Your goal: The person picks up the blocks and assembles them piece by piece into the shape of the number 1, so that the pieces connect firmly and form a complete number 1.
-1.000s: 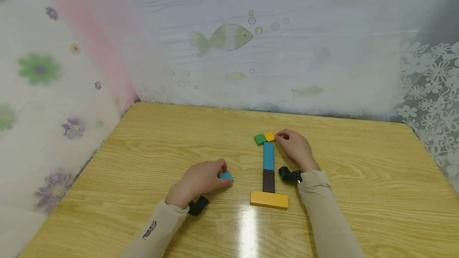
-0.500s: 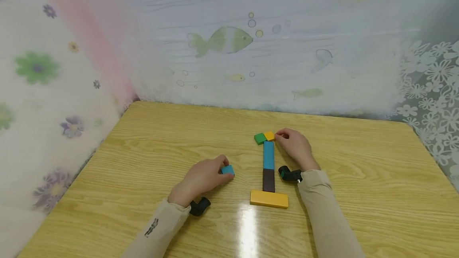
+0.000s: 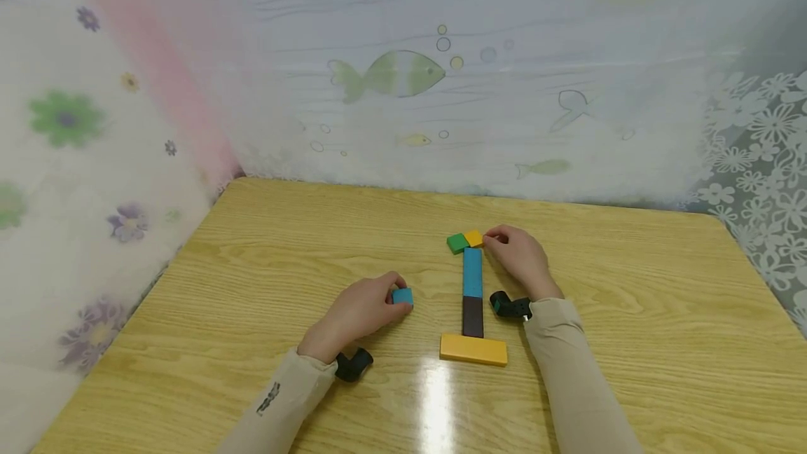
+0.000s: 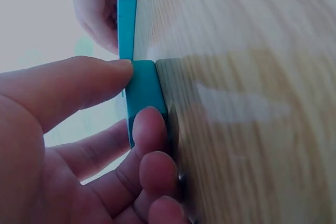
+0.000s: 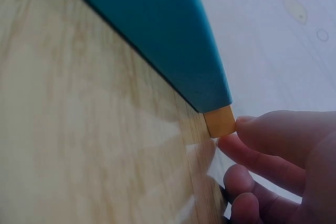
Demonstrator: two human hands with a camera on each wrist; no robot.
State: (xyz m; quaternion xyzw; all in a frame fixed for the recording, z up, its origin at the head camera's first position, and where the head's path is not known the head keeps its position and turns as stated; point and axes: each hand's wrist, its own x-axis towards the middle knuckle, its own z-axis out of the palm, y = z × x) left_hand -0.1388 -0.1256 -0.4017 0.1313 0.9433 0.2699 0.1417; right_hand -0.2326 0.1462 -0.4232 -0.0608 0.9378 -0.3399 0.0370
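My left hand [image 3: 356, 310] pinches a small blue block [image 3: 402, 297] between thumb and fingers, low over the table left of the row. In the left wrist view the thumb lies on one side of this blue block [image 4: 147, 85] and fingertips on the other. My right hand [image 3: 520, 258] is at the far end, thumb and forefinger at the right corner of a small yellow block [image 3: 474, 237]. A green block [image 3: 457, 243] sits against that one's left side. Below them runs a long blue block [image 3: 473, 273], then a dark block [image 3: 473, 317], then a yellow bar [image 3: 473, 349] set crosswise.
The blocks lie on a wood-grain table [image 3: 252, 251]. A curtain with fish drawings [image 3: 403, 76] hangs behind its far edge, and a flowered curtain [image 3: 94, 195] lines the left side. Black wrist cameras [image 3: 354, 364] are worn on both wrists.
The left hand has moved slightly forward and right with the small blue block, which has turned squarer to the row. The right hand stays at the yellow block.
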